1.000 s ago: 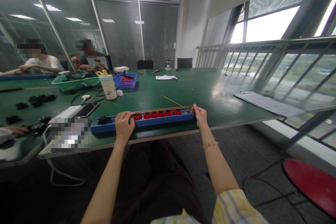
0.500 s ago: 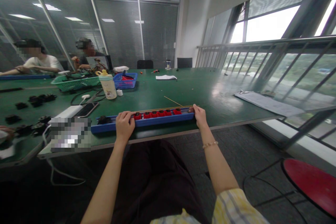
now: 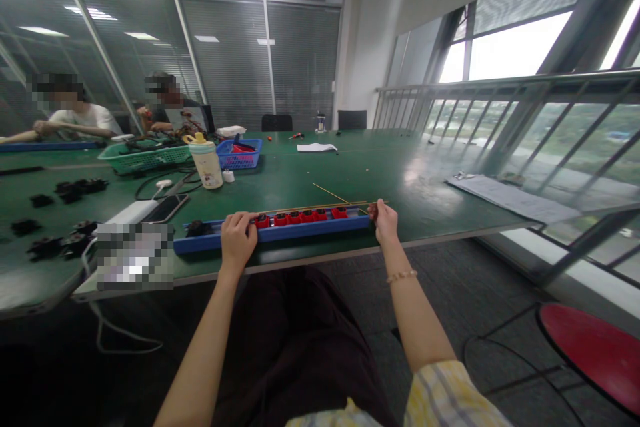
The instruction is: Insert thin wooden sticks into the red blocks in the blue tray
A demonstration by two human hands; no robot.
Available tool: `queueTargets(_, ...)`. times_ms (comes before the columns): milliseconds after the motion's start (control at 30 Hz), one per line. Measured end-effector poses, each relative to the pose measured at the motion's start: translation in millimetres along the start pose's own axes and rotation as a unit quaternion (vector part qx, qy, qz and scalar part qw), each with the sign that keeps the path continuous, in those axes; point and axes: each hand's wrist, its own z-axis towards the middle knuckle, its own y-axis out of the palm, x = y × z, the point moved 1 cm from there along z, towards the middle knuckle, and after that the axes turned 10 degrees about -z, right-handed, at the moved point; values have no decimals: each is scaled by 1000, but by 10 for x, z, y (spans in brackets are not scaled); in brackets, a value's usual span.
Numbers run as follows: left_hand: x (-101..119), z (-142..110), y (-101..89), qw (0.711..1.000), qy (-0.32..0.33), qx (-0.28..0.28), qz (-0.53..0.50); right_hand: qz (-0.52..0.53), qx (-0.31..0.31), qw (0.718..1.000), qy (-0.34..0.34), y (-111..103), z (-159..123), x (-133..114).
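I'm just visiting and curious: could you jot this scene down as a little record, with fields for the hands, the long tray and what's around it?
Left hand: left hand draped over the blue tray
Right hand: right hand at the tray's right end; its grip is unclear
In tray: row of red parts; black part near the left end
Beyond tray: thin yellow stick, angled
Farther left: drink cup, green basket
Right side: clipboard with papers
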Motion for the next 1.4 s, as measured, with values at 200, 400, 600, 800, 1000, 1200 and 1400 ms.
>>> queueTargets(200,0,10,0,1000,8,1,5,-20,-39,999,9,-8,19,7)
queueTargets(400,3,9,-2,1000,8,2,9,-45,-75,996,2,-3,25,10)
queueTargets(600,-5,7,3,1000,12,1,14,-19,-49,999,0,-8,27,29)
queueTargets(800,-2,5,0,1000,8,0,13,46,-7,999,21,-5,7,11)
queueTargets(1000,-7,3,4,1000,15,4,15,94,23,993,63,-7,-18,-51)
queueTargets(1200,-13,5,6,1000,14,3,17,123,43,989,69,-29,5,-40)
queueTargets(1400,-21,-7,10,1000,15,8,18,142,91,983,75,-56,45,-22)
